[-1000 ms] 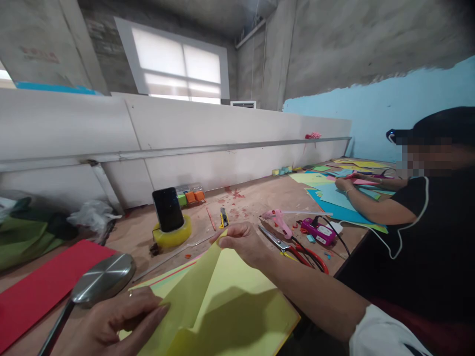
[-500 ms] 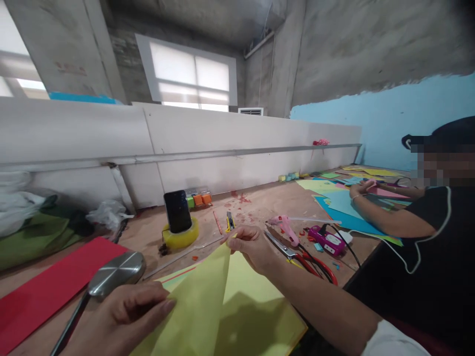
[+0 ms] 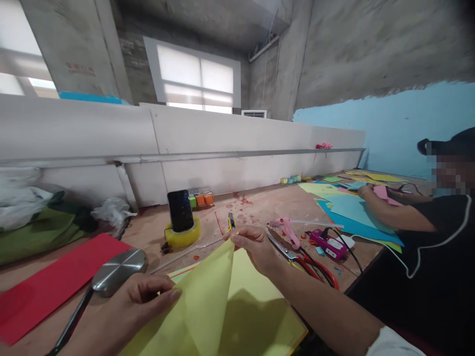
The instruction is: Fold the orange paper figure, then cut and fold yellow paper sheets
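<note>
A sheet of yellow paper [image 3: 206, 296] is lifted and curved between my two hands. My right hand [image 3: 252, 245] pinches its upper corner between thumb and fingers. On its left edge my left hand [image 3: 150, 300] is closed, thumb against fingers, with the paper between them. Beneath lies more yellow paper [image 3: 260, 311], partly shaded by the right hand and arm. Just right of my right hand rest scissors [image 3: 293, 257] with red handles. A yellow utility knife [image 3: 231, 221] lies just beyond my right fingertips.
A phone [image 3: 180, 211] leans in a yellow tape roll [image 3: 189, 235]. Red paper [image 3: 55, 287] lies left, under a round metal object [image 3: 119, 272]. A pink glue gun [image 3: 289, 232] and purple power strip [image 3: 328, 244] are right. Beyond, a co-worker's arm [image 3: 401, 212] reaches over coloured paper.
The yellow sheet's raised corner has shifted slightly right with my right hand. My left hand has moved a little up and right. The co-worker's hands hold pink paper farther right.
</note>
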The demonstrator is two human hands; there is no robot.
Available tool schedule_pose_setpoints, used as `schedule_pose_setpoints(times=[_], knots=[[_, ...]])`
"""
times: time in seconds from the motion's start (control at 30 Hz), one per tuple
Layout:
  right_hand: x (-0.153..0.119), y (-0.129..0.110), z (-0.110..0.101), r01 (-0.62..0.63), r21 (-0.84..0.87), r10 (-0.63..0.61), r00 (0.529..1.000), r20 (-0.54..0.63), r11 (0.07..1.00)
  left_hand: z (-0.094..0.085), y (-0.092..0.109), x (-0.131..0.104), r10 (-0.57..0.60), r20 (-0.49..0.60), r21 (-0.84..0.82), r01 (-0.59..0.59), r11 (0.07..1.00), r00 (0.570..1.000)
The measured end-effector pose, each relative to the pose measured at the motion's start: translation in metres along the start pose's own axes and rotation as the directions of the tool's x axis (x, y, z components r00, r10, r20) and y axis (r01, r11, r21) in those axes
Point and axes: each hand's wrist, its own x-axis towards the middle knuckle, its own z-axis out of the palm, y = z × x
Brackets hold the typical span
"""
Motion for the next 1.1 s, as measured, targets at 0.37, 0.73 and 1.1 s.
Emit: schedule_pose_setpoints(times=[0.37, 0.73, 1.1], knots=[[0.004, 0.002, -0.005, 0.043, 0.091, -0.032, 0.992, -0.125, 0.995, -0.007, 0.022, 0.003, -0.128, 0.192, -0.166, 0.161, 0.973, 0.973], [-0.012, 0.007, 0.011, -0.372, 0.054, 0.344, 0.897, 0.277, 0.927, 0.01, 0.018, 0.01, -0.182, 0.095, -0.302, 0.202, 0.931, 0.979], [-0.019, 0.02, 0.012, -0.367, -0.006, 0.36, 0.909, 0.209, 0.93, 0.018, 0.007, 0.008, -0.189, 0.199, -0.476, 0.264, 0.839, 0.962]])
